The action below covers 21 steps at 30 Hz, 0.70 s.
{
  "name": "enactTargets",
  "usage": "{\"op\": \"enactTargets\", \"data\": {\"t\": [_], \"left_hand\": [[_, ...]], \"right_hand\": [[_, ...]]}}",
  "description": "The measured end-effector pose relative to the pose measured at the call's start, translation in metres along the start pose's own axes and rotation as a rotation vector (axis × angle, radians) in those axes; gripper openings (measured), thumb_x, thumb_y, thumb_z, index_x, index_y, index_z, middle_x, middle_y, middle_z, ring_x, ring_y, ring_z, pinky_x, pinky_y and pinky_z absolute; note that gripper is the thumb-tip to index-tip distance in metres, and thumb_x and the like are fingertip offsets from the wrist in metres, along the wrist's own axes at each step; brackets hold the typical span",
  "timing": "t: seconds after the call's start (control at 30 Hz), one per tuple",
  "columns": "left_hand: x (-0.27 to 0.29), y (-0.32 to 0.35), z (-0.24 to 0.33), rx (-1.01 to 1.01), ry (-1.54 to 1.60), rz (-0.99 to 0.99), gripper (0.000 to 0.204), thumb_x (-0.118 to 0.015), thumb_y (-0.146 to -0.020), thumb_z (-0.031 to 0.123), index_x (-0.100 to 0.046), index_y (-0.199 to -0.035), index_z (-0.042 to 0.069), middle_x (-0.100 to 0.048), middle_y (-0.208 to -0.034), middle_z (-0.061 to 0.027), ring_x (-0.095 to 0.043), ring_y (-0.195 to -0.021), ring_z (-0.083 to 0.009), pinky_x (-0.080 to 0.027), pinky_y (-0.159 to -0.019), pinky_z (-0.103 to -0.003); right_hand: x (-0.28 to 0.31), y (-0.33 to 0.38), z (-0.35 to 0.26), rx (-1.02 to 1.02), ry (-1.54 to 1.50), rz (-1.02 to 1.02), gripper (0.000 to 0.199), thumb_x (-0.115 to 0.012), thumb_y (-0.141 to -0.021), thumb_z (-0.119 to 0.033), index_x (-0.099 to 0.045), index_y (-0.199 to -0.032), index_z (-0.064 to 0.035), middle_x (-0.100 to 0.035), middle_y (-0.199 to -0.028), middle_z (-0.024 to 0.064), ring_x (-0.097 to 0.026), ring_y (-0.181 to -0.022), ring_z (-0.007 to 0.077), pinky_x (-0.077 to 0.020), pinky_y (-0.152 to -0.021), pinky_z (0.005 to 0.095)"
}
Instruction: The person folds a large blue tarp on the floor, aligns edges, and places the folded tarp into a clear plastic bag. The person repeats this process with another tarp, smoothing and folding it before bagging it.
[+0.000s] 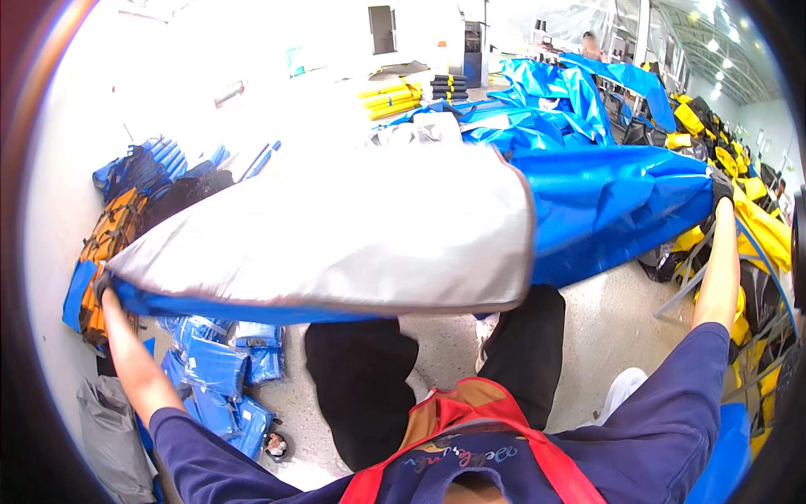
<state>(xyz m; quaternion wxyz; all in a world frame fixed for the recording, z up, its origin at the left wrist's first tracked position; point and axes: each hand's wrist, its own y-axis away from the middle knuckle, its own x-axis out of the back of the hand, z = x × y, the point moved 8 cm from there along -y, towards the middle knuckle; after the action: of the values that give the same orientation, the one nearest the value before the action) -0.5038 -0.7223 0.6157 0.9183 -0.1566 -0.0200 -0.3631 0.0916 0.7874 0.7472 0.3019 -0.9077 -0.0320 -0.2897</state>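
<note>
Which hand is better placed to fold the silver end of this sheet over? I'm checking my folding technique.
Probably the left hand: it grips the silver-lined end of the blue sheet, whose lining already faces up. The right hand holds the far all-blue end, stretched wide away from it.

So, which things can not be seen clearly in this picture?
- Left hand, head view: fingers mostly hidden by the edge of the blue and silver sheet.
- Right hand: gloved, small, grip partly behind the sheet.
- Floor under the sheet: covered by it.
- Person at the back: too small and blurred.
</note>
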Motion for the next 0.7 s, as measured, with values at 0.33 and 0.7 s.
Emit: {"op": "enactTargets", "data": {"t": [0.33,0.7], "left_hand": [[0.179,-0.007,0.004,-0.133,-0.733,0.221,0.051,-0.051,-0.085,0.050,-0.061,-0.116,0.011,-0.063,-0.107,-0.0170,-0.059,-0.097,-0.0343,-0.044,-0.088,-0.044],[0.070,0.129,-0.089,-0.508,-0.414,0.237,0.054,-0.051,-0.089,0.032,-0.039,-0.134,0.002,-0.050,-0.129,-0.0200,-0.049,-0.119,-0.0316,-0.037,-0.101,-0.037]], "right_hand": [[-0.274,0.195,0.067,-0.448,-0.813,-0.408,0.067,-0.064,-0.076,-0.054,-0.055,-0.123,-0.0077,-0.057,-0.121,0.0182,-0.054,-0.110,0.0279,-0.0425,-0.092,0.0349],[-0.393,0.353,0.161,-0.475,0.164,-0.690,0.053,-0.060,-0.084,-0.038,-0.054,-0.125,-0.0049,-0.060,-0.116,0.0150,-0.059,-0.101,0.0280,-0.0462,-0.086,0.0408]]}}
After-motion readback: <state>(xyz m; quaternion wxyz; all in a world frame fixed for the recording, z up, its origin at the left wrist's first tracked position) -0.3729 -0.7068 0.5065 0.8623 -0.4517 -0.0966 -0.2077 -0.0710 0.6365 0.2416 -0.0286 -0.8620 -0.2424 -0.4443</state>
